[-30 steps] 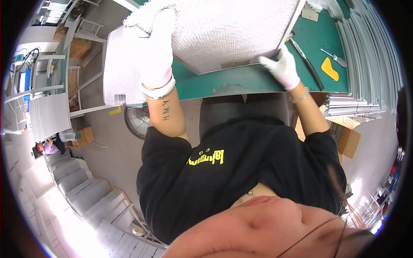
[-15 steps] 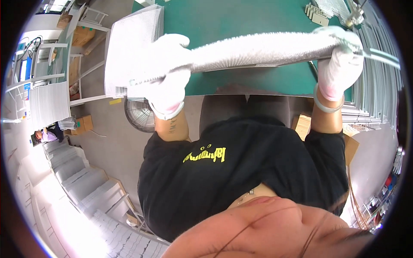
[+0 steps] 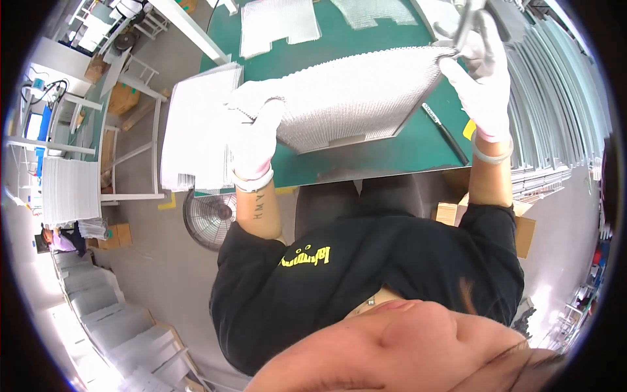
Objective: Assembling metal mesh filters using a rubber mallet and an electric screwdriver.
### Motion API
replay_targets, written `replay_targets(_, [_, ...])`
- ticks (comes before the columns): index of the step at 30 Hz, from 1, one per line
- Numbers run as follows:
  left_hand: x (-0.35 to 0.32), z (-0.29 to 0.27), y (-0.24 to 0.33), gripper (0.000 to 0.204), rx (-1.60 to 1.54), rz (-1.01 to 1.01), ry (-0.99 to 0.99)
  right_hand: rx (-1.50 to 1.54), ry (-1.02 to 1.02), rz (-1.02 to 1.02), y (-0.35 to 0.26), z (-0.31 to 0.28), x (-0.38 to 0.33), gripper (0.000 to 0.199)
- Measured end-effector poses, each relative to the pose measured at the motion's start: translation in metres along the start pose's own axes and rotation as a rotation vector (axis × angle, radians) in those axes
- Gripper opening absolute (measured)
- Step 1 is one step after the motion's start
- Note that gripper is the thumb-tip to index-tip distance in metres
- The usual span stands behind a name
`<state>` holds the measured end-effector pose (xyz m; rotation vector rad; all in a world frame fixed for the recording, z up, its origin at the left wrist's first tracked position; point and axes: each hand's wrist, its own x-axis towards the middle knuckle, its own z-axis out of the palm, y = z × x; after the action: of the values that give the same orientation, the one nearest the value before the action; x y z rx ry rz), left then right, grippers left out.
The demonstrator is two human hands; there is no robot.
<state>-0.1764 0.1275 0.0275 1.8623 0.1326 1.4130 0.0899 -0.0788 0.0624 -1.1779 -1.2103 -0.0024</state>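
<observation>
A silvery-white sheet of fine honeycomb-like mesh (image 3: 359, 95) is held tilted above the green tabletop, with a small notch in its lower edge. My left hand (image 3: 258, 134), in a white glove, grips its left end. At the upper right corner my gloved right hand (image 3: 480, 85) pinches the sheet between thumb and fingers. A slim grey strip-like piece (image 3: 465, 26) shows at the right fingers; its kind, and whether they hold it, I cannot make out. Beside my left hand lies a stack of similar white sheets (image 3: 196, 124).
On the green table (image 3: 385, 160) lie a black marker pen (image 3: 447, 134) and another notched mesh sheet (image 3: 277, 26) farther back. Long rows of thin grey-white panels (image 3: 555, 104) stand at the right. A floor fan (image 3: 210, 219) is below the table's left edge.
The mesh sheet has turned from nearly edge-on to show its broad face. My right hand has moved left and up. More of the table's far side and the marker have come into view.
</observation>
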Motion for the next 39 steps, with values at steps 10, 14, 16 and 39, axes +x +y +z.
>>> replay_targets(10, [-0.002, -0.010, 0.005, 0.019, -0.068, -0.152, -0.005, -0.525, -0.768, -0.087, -0.069, -0.017, 0.062, 0.025])
replay_targets(14, [0.027, -0.022, 0.042, 0.017, 0.221, 0.157, -0.278, -0.430, -0.856, -0.418, -0.067, -0.004, 0.067, 0.023])
replay_targets(16, [0.015, -0.021, 0.031, 0.019, 0.043, 0.012, -0.146, -0.686, -0.843, -0.364, -0.082, 0.009, 0.065, 0.032])
replay_targets(39, [-0.010, 0.021, -0.039, 0.043, 0.387, 0.063, 0.523, -0.655, -0.822, -0.564, -0.062, 0.068, 0.074, 0.049])
